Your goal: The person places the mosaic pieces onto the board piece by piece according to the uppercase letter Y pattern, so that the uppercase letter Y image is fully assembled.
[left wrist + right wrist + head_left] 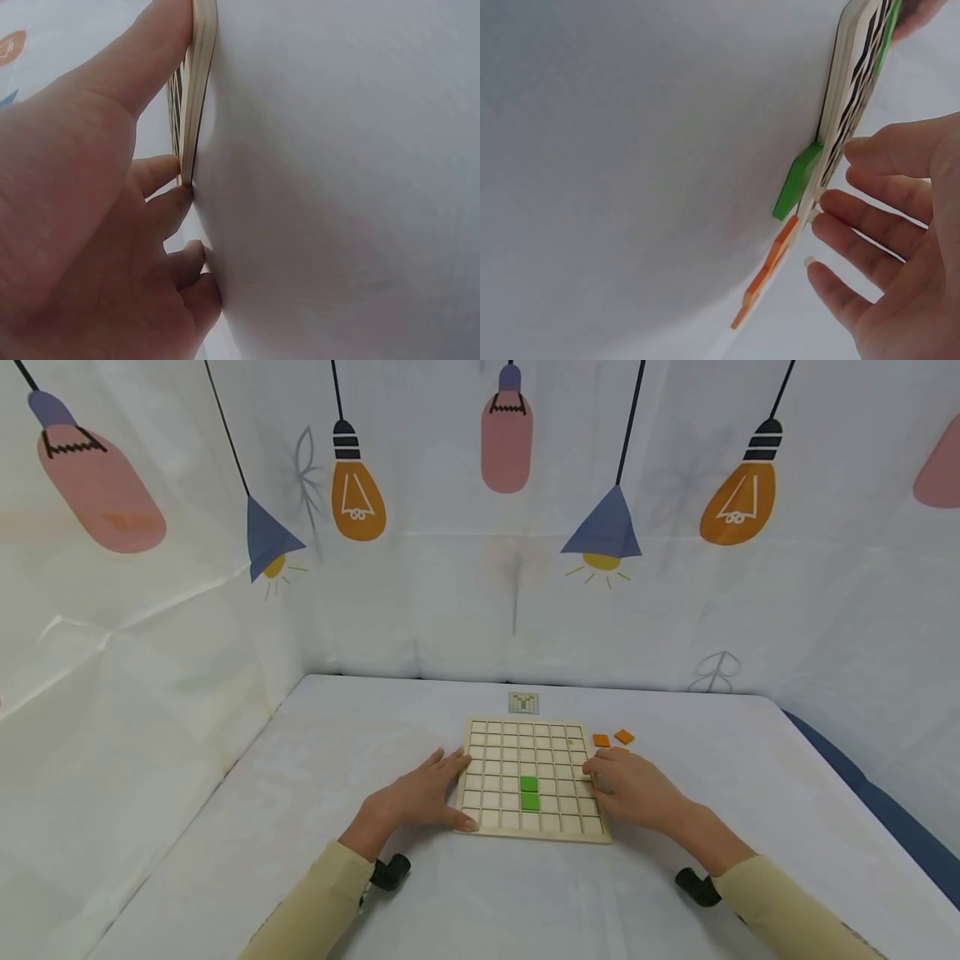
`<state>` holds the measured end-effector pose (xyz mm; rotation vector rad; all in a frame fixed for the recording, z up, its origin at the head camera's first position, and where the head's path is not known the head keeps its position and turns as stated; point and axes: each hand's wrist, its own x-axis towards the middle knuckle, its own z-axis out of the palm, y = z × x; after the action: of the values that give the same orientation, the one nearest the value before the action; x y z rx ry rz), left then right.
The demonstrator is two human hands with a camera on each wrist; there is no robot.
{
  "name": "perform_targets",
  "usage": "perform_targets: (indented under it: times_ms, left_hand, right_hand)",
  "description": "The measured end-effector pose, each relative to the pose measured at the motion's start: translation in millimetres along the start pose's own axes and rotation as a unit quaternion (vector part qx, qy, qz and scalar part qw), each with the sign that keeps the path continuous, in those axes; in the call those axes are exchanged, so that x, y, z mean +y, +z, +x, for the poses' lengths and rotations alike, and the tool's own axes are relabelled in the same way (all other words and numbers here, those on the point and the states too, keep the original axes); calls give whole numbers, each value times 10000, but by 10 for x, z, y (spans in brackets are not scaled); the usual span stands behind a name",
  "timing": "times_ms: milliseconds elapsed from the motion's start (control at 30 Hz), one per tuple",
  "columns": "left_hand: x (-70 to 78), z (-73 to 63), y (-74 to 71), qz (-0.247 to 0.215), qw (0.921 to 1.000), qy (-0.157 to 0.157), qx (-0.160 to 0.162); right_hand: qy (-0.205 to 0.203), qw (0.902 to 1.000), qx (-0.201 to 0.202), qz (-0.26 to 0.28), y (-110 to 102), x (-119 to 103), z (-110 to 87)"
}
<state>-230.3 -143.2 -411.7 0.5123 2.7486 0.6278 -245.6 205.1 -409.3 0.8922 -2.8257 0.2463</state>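
A pale wooden grid board (491, 818) lies on the table. Two green square tiles (529, 801) sit in adjoining cells of one column near its middle. My left hand (423, 795) rests at the board's left side, thumb on the near-left corner and fingers spread along the edge. Over the right edge is my right hand (637, 789), its fingers loosely bent. Nothing shows between those fingers in the right wrist view, where the thumb is close to the board's surface. Another green tile (795, 184) leans by the board's edge there, hidden by the hand in the head view.
Several orange tiles (624, 737) lie just beyond my right hand, beside the board's far-right corner. A small card with a printed grid pattern (523, 702) lies behind the board. The white table (360, 718) meets a hanging sheet printed with lamps at its back.
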Motion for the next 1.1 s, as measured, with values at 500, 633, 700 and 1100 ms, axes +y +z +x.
perform_targets:
  times_ms: [500, 633, 700, 1100]
  left_hand:
    - [19, -14, -31, 5, 10000, 13, 4]
    - [29, -30, -39, -26, 10000, 44, 17]
    - [30, -33, -38, -30, 10000, 46, 15]
    - [6, -7, -12, -62, 10000, 60, 28]
  right_hand:
    - [114, 9993, -358, -92, -53, 115, -146]
    - [218, 9987, -464, -27, -77, 122, -170]
    - [241, 9985, -489, -50, -86, 120, -179]
    - [317, 9980, -512, -210, -92, 114, -229]
